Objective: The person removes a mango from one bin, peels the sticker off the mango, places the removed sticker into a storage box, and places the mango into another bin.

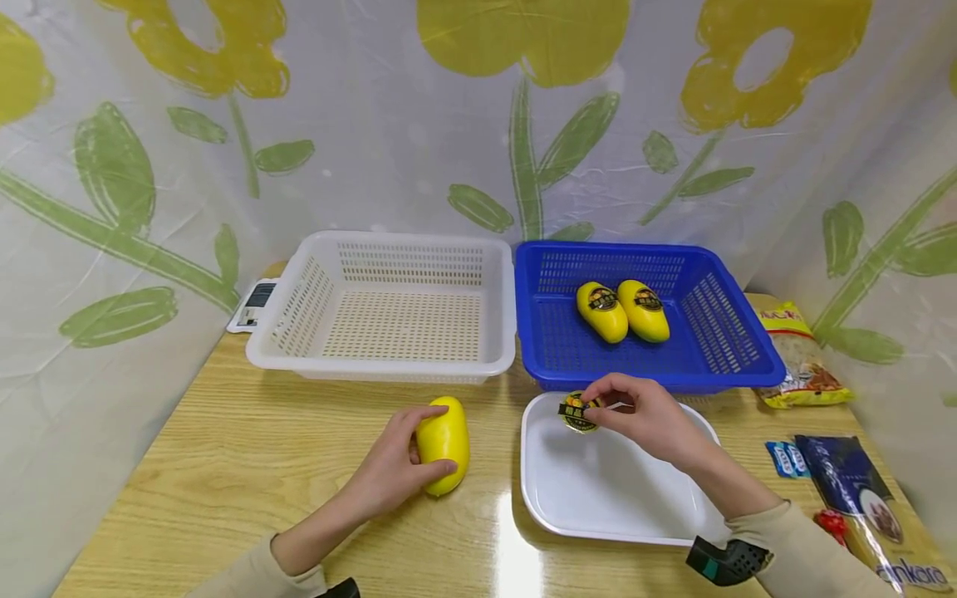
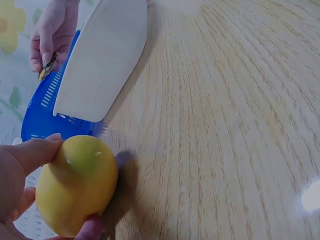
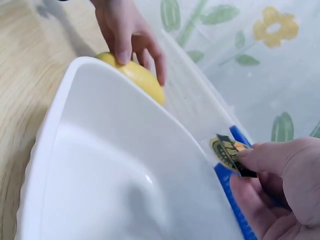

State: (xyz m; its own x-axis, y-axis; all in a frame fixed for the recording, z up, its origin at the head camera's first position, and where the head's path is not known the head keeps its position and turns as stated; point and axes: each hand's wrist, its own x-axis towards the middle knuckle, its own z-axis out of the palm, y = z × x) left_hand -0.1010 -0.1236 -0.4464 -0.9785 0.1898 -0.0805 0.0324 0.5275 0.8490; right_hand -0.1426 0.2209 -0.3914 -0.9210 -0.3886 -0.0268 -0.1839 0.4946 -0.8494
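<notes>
The left hand (image 1: 389, 475) curls round a yellow mango (image 1: 444, 444) lying on the wooden table (image 1: 224, 465), at six o'clock from the white basket (image 1: 389, 303). The right hand (image 1: 646, 419) pinches a round sticker (image 1: 579, 413) over the white tray (image 1: 598, 490), at its twelve o'clock edge, just before the blue basket (image 1: 718, 324) holding two stickered mangoes (image 1: 622, 311).

A light wooden table (image 1: 224, 465) carries everything. At its back stand a white basket (image 1: 389, 365) and, just beside it, a blue basket (image 1: 733, 332). A white tray (image 1: 568, 498) lies in front of the blue one, and a yellow fruit (image 1: 443, 444) rests on the wood beside it. Snack packets (image 1: 803, 357) lie along the right edge, and a small scale (image 1: 254, 306) peeks out behind the white basket.
</notes>
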